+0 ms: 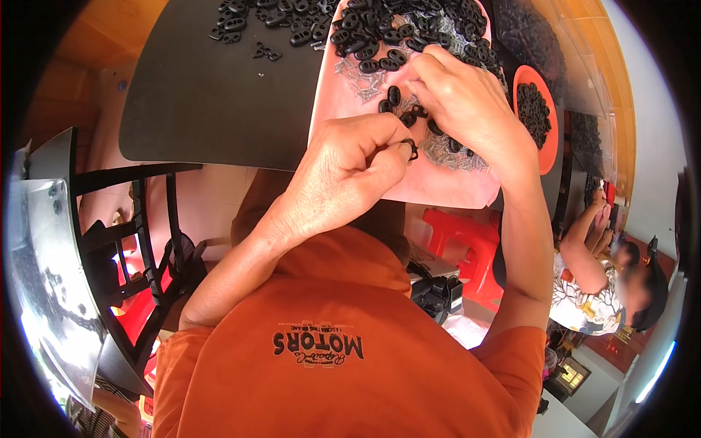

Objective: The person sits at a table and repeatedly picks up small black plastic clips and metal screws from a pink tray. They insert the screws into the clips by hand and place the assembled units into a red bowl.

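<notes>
My left hand [350, 160] is closed in a pinch over the near left part of a pink tray [438, 191]. Between its thumb and forefinger sits a small black plastic piece [413, 150], partly covered by the fingers. My right hand [467, 98] reaches over the tray with its fingers curled down and together. Its fingertips are mostly hidden, so what they hold cannot be made out. Black oval two-hole cord lock parts [367, 50] are heaped at the tray's far end. Small metal springs [363, 82] lie loose among them and under my right hand.
More black cord lock parts [299, 29] lie on the dark table [219, 102], left of the tray. An orange bowl [544, 162] of small black pieces stands to the right. A red plastic stool [467, 244] is below the table. Another person [591, 285] sits at far right.
</notes>
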The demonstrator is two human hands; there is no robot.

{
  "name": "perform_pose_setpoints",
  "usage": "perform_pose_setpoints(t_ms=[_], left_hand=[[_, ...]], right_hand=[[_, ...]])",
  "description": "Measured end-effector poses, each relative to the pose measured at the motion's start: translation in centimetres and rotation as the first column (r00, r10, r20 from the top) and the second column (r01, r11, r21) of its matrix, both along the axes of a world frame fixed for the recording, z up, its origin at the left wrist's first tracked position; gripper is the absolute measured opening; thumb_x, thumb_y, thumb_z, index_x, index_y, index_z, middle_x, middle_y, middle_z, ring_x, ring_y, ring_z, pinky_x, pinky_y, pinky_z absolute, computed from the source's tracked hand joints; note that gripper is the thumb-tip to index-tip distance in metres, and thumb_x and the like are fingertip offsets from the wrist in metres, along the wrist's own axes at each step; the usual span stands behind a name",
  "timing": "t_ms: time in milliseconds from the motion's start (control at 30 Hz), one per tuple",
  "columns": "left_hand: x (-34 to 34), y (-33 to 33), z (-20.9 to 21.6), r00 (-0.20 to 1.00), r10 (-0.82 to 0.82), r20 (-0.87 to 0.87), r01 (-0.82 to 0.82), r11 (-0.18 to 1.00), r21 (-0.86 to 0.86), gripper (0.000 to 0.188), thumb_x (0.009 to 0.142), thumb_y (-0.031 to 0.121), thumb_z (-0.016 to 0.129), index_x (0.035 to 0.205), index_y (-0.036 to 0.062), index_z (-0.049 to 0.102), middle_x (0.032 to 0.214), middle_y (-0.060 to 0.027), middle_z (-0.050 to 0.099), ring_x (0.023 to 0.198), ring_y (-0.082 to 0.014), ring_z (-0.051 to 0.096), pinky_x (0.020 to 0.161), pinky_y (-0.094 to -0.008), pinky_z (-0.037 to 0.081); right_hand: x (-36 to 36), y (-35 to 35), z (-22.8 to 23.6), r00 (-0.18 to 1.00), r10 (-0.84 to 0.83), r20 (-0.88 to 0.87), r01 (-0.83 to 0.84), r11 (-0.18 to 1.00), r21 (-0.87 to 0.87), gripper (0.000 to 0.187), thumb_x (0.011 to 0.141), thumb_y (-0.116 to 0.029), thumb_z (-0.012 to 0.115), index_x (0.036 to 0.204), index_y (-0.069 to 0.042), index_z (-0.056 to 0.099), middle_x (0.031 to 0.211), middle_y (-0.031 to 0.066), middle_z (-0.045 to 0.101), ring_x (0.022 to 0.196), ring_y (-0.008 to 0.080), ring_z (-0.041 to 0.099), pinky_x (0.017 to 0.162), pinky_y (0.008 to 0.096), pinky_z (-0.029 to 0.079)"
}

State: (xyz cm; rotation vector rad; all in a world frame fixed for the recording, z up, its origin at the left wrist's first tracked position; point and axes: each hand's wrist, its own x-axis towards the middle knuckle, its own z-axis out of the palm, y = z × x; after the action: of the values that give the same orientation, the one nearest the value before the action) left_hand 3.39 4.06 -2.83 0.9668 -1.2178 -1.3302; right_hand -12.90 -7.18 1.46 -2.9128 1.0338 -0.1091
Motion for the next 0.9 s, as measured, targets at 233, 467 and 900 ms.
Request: perform_pose_setpoints(t_ms=[233, 467, 900], left_hand=[[0.0, 0.0, 0.0, 0.999, 0.001, -0.045, -0.001, 1.0, 0.013, 0.013, 0.086, 0.003, 0.054, 0.074, -0.0025, 0.054, 0.06, -0.001, 0.046, 0.054, -0.0054, 0.039, 0.048, -0.0255, 0.034], [0.7, -0.1, 0.7, 0.996, -0.082, -0.023, 0.084, 0.99, 0.113, 0.012, 0.089, 0.006, 0.053, 0.083, -0.0011, 0.061, 0.071, 0.0029, 0.053, 0.066, -0.0039, 0.045, 0.057, -0.0201, 0.037], [0.6, -0.3, 0.7, 0.981, -0.052, -0.188, 0.082, 0.984, 0.156, 0.014, 0.094, 0.011, 0.056, 0.085, 0.0008, 0.058, 0.07, 0.0056, 0.049, 0.063, -0.002, 0.04, 0.054, -0.0196, 0.034]], right_hand=[[0.5, -0.8, -0.2, 0.992, 0.024, 0.121, -0.032, 0.998, 0.063, 0.009, 0.083, -0.006, 0.057, 0.082, 0.001, 0.052, 0.081, 0.0148, 0.058, 0.077, 0.033, 0.066, 0.059, 0.0415, 0.05], [-0.5, -1.3, 0.0, 0.934, -0.072, 0.35, -0.026, 0.963, 0.267, 0.018, 0.085, 0.002, 0.055, 0.102, -0.001, 0.061, 0.075, 0.0022, 0.058, 0.064, 0.0049, 0.051, 0.057, 0.0219, 0.042], [-0.6, 2.2, 2.5, 0.789, -0.406, 0.462, 0.019, 0.767, 0.641, 0.012, 0.092, -0.011, 0.06, 0.09, 0.001, 0.062, 0.073, 0.0001, 0.059, 0.065, 0.0044, 0.051, 0.057, 0.0221, 0.043]])
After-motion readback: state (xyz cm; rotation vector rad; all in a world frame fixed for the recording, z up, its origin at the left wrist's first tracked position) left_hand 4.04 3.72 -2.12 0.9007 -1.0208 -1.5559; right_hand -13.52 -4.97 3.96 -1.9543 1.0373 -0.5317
